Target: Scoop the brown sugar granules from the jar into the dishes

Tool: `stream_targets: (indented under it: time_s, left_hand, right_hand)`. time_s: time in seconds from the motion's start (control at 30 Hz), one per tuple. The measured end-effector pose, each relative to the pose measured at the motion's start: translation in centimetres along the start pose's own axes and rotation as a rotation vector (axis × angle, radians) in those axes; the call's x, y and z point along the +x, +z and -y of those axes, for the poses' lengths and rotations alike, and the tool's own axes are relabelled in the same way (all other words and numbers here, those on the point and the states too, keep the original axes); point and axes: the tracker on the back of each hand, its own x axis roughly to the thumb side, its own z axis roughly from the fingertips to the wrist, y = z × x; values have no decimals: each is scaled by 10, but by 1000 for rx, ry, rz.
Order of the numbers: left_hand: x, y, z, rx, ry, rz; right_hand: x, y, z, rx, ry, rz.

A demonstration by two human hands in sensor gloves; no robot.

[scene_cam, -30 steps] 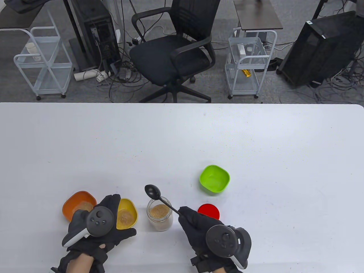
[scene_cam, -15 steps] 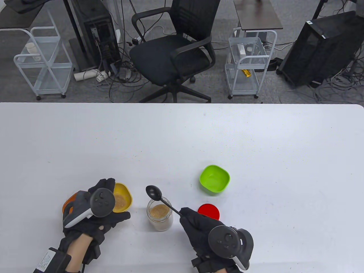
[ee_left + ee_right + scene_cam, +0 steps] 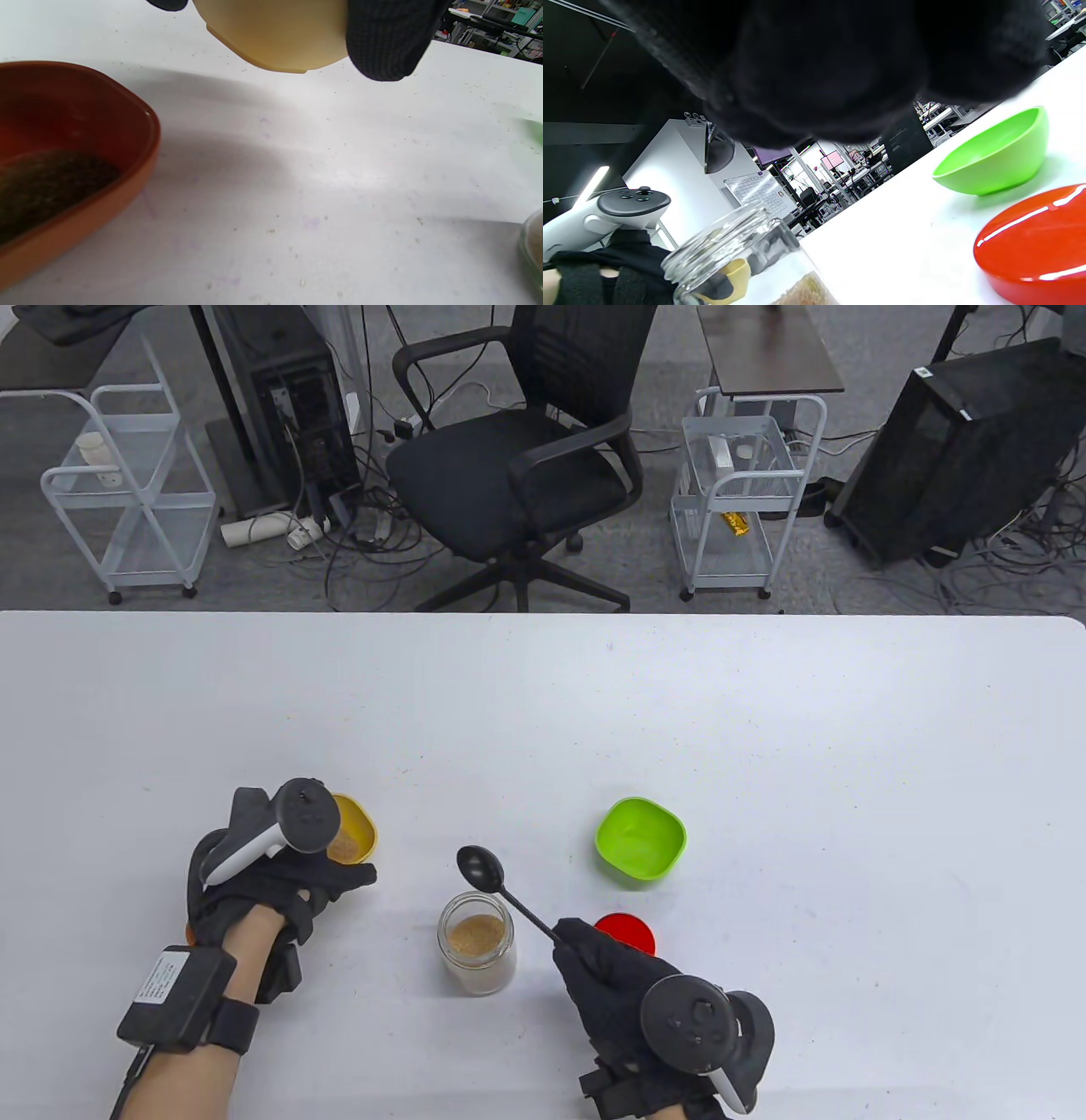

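My left hand grips the yellow dish, which has brown sugar in it. In the left wrist view its pale underside hangs above the table, with a gloved fingertip on its side. Below it the orange dish holds sugar; from above my forearm covers nearly all of it. The open glass jar of brown sugar stands at centre front. My right hand pinches the handle of the black spoon, whose empty bowl hovers just beyond the jar. The green dish is empty.
The jar's red lid lies flat between my right hand and the green dish, and shows close up in the right wrist view. Loose granules speckle the white table. An office chair and carts stand beyond the far edge.
My left hand has lifted the yellow dish from beside the orange one and carried it away from me. My right hand has shifted the spoon slightly right, off the jar's mouth.
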Motion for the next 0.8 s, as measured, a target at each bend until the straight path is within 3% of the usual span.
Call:
stream_targets:
  time_s: [0.37, 0.8]
  left_hand:
    - [14, -31, 21, -132, -58, -52]
    - [22, -26, 28, -164, -165, -60]
  right_hand:
    - [-1, -1, 0, 7, -4, -6]
    - [-1, -2, -2, 27, -4, -8]
